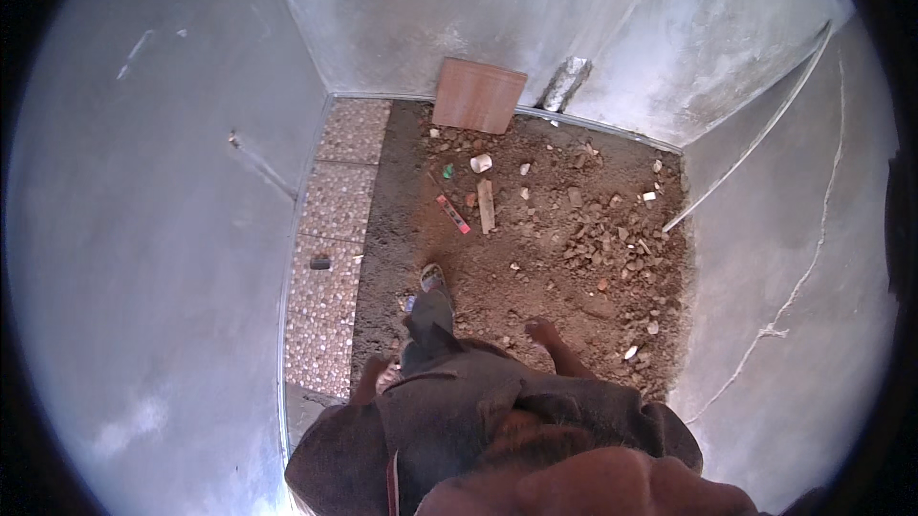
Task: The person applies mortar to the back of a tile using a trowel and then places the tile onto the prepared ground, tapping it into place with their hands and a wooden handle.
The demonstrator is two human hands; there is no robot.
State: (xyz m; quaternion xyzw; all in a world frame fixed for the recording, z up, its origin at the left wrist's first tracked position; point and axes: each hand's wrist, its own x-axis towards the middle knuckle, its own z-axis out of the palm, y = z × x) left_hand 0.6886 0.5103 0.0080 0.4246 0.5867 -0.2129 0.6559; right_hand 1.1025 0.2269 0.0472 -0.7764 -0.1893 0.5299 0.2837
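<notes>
Grey walls (172,277) all round, with a rubbly dirt floor (497,291) between them. Pebble-patterned tiles (335,200) run down the left side, and a brown panel (480,95) leans at the far wall. Left hand (376,366)'s just right of the tiles' near end, right hand (542,331)'s over the dirt; can't tell how open either's fingers are or what they've got. Red stick (452,214)'s dark markings are too tiny to read.

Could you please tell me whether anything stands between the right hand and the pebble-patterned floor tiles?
Yes: the trousered leg stands between them, to the left of the right hand. Past the leg, a strip of grey, mortar-like material borders the pebble-patterned floor tiles.
</notes>
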